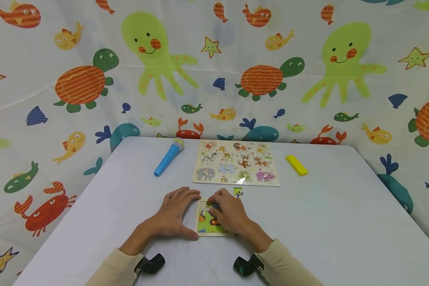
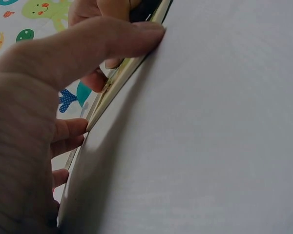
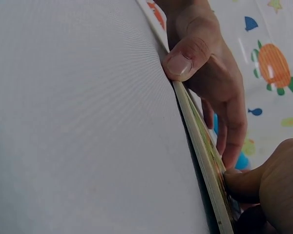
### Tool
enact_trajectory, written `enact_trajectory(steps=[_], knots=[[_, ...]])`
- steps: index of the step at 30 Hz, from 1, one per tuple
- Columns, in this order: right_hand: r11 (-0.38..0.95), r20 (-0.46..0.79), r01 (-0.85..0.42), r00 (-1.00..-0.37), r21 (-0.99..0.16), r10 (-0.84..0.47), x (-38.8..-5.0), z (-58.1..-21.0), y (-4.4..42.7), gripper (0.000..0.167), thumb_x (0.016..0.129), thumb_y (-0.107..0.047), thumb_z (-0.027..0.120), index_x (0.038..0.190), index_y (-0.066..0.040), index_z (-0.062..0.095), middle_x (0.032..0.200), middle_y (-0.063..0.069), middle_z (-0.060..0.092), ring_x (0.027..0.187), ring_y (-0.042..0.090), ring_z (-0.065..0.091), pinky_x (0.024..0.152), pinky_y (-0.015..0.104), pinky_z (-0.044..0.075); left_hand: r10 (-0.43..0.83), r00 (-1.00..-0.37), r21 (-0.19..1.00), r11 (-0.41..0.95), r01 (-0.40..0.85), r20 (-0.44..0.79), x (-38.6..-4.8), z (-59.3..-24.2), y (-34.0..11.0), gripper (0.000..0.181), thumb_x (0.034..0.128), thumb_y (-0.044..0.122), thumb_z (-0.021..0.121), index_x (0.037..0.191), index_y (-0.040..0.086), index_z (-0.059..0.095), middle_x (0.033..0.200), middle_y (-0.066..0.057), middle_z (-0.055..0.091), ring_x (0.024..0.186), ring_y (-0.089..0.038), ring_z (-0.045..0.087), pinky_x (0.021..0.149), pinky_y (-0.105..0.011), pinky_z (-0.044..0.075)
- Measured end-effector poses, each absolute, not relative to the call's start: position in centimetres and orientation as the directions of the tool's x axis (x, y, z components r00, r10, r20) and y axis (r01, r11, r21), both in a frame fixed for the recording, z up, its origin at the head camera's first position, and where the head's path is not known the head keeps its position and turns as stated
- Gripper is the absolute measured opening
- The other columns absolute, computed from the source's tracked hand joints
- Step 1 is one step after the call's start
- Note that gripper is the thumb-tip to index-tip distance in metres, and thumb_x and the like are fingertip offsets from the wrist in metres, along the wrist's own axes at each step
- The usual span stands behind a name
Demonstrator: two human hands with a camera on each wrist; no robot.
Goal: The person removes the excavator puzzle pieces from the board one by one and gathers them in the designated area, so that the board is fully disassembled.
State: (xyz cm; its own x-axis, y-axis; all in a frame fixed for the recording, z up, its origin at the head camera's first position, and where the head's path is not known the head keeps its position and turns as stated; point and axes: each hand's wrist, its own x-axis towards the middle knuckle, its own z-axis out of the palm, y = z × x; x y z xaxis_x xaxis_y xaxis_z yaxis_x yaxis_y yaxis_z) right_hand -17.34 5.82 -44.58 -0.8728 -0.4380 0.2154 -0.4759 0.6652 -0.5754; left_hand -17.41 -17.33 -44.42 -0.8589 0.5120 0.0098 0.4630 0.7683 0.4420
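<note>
In the head view a small square jigsaw puzzle [image 1: 204, 227] with a green picture lies in its pale wooden frame at the table's front middle. My left hand [image 1: 175, 210] lies along its left side, fingers spread, the thumb touching the near left corner and the fingertips by the far left corner. Over the puzzle, my right hand [image 1: 229, 212] has its thumb and fingers curled around a small puzzle piece, mostly hidden by the fingers. A loose green jigsaw piece [image 1: 238, 192] lies just beyond the frame. In the left wrist view the frame's edge [image 2: 107, 97] shows under the thumb.
Behind the puzzle lies a larger animal peg board [image 1: 236, 163]. A blue toy microphone [image 1: 169, 157] is to its left, a yellow block [image 1: 296, 165] to its right. A curtain [image 1: 214, 71] printed with sea animals hangs at the table's [image 1: 343, 214] back edge.
</note>
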Motion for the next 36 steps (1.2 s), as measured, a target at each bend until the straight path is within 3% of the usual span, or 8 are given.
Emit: enact_trajectory(steps=[6, 11, 17, 27, 36], knots=[[0.643, 0.232, -0.464, -0.880, -0.609, -0.415, -17.11, -44.49, 5.83, 0.014, 0.094, -0.015, 0.072, 0.108, -0.016, 0.072, 0.107, 0.000, 0.060, 0.092, 0.014, 0.057, 0.082, 0.039, 0.043, 0.510, -0.860, 0.441, 0.771, 0.460, 0.005, -17.37, -44.35, -17.32, 0.106, 0.0574, 0.072, 0.082, 0.146, 0.023, 0.049, 0.158, 0.005, 0.039, 0.152, -0.031, 0.018, 0.117, -0.063, 0.015], [0.617, 0.228, -0.423, -0.900, -0.664, -0.372, -17.20, -44.65, 5.79, 0.022, 0.092, -0.013, 0.075, 0.113, -0.014, 0.071, 0.110, 0.001, 0.064, 0.090, 0.012, 0.057, 0.081, 0.033, 0.046, 0.508, -0.861, 0.445, 0.772, 0.454, -0.001, -17.31, -44.34, -17.35, 0.106, 0.0573, 0.071, 0.082, 0.147, 0.023, 0.049, 0.158, 0.004, 0.039, 0.152, -0.031, 0.017, 0.117, -0.063, 0.015], [0.581, 0.176, -0.340, -0.931, -0.739, -0.320, -17.49, -44.43, 6.06, 0.026, 0.088, -0.016, 0.080, 0.112, -0.011, 0.070, 0.106, 0.000, 0.066, 0.080, 0.010, 0.055, 0.070, 0.024, 0.047, 0.510, -0.860, 0.443, 0.770, 0.459, 0.006, -17.26, -44.31, -17.36, 0.107, 0.0573, 0.071, 0.082, 0.147, 0.023, 0.049, 0.158, 0.004, 0.039, 0.152, -0.031, 0.018, 0.117, -0.062, 0.015], [0.576, 0.174, -0.349, -0.925, -0.739, -0.337, -17.77, -44.50, 6.47, 0.022, 0.087, -0.018, 0.081, 0.106, -0.015, 0.070, 0.100, -0.002, 0.067, 0.071, 0.010, 0.052, 0.063, 0.025, 0.045, 0.511, -0.860, 0.442, 0.770, 0.460, 0.005, -17.35, -44.41, -17.26, 0.107, 0.0574, 0.072, 0.082, 0.147, 0.023, 0.049, 0.158, 0.005, 0.039, 0.152, -0.031, 0.018, 0.117, -0.062, 0.014], [0.537, 0.184, -0.386, -0.902, -0.750, -0.391, -17.57, -44.48, 6.58, 0.021, 0.089, -0.014, 0.079, 0.108, -0.014, 0.072, 0.073, -0.008, 0.061, 0.054, 0.006, 0.050, 0.049, 0.023, 0.041, 0.505, -0.863, 0.437, 0.778, 0.452, -0.006, -17.32, -44.36, -17.28, 0.107, 0.0576, 0.072, 0.082, 0.147, 0.024, 0.049, 0.159, 0.005, 0.038, 0.153, -0.031, 0.017, 0.118, -0.061, 0.013]])
